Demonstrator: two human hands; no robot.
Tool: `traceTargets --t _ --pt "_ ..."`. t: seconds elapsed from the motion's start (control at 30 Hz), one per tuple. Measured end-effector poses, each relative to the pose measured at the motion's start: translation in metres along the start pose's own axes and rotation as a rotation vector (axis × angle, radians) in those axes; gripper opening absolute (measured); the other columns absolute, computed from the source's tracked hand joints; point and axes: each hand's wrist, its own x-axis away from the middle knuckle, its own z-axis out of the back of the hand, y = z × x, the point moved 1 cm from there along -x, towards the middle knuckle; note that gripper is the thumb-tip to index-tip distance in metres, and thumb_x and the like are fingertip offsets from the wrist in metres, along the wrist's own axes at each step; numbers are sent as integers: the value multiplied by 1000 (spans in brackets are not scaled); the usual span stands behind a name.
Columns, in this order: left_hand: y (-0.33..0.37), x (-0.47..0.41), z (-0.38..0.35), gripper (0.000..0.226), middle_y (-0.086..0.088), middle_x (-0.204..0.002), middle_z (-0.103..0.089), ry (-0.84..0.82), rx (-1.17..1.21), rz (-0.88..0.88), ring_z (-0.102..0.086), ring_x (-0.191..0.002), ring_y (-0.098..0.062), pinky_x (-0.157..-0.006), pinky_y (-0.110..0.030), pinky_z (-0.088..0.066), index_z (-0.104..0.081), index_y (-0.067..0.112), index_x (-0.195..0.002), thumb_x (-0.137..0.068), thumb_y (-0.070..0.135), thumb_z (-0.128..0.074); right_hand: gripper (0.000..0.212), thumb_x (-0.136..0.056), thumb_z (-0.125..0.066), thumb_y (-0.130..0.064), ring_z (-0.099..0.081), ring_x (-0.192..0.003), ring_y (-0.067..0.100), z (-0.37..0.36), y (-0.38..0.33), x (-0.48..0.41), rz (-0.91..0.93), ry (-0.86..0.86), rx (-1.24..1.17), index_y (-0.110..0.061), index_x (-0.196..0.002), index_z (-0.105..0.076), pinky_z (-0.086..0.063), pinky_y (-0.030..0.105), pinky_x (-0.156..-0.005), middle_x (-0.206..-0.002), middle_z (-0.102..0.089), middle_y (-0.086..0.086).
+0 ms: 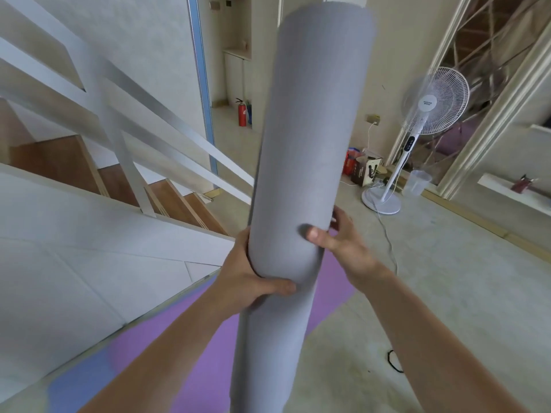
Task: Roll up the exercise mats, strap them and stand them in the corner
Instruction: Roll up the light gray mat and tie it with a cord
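Rolled grey mat [304, 162] held upright in both hands, close to the camera.
Left hand [247, 281] wraps the roll from the left, thumb across the front. Right hand [343, 242] grips slightly higher on the right, thumb pressed on the front and fingers behind. The roll tilts a little, its lower end out of frame, above a purple mat [202, 347] lying flat on the floor. Stair railing [125, 114] left, standing fan [429, 108] right, red fire extinguisher [242, 113] far back, black loop [393, 360] on the floor.
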Motion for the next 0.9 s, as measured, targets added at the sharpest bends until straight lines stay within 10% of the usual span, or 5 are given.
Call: traceTargets --t 0.23,0.47,0.6,0.73,0.9 --pt "8 -3 -5 79 -4 -118 -73 -283 62 79 -70 -109 -24 -83 -32 -58 -53 15 -135 -67 -14 -82 59 -66 -82 -25 -67 -110 35 -6 7 4 17 -70 -210 -10 -121 -64 -55 49 -88 -120 -70 15" --pt "7 -11 -29 108 16 -125 -58 21 -27 -40 -63 -113 -5 -81 -24 -58 -37 40 -134 -50 12 -99 115 -34 -94 -53 -58 -116 7 -30 24 4 23 301 208 -33 -134 -43 -56 37 -89 -126 -58 -13" --pt "13 -4 -19 87 0 -116 -73 3 91 -173 -71 -106 -25 -80 -41 -61 -57 23 -125 -56 -18 -89 99 -46 -84 -56 -58 -116 11 -11 8 7 13 84 129 -29 -135 -50 -54 32 -92 -129 -61 -4" --pt "1 -4 -3 112 12 -127 -65 -109 -53 -20 -63 -119 -15 -89 -37 -59 -43 30 -140 -47 3 -100 96 -59 -88 -49 -57 -127 25 20 -4 2 30 -151 -5 -14 -139 -48 -47 47 -105 -134 -63 5" --pt "4 -14 0 89 16 -110 -72 -306 -184 101 -69 -102 -2 -79 -23 -57 -52 30 -128 -57 -3 -94 94 -61 -86 -25 -58 -125 36 19 3 7 44 -237 -81 1 -140 -43 -50 44 -98 -134 -61 20"
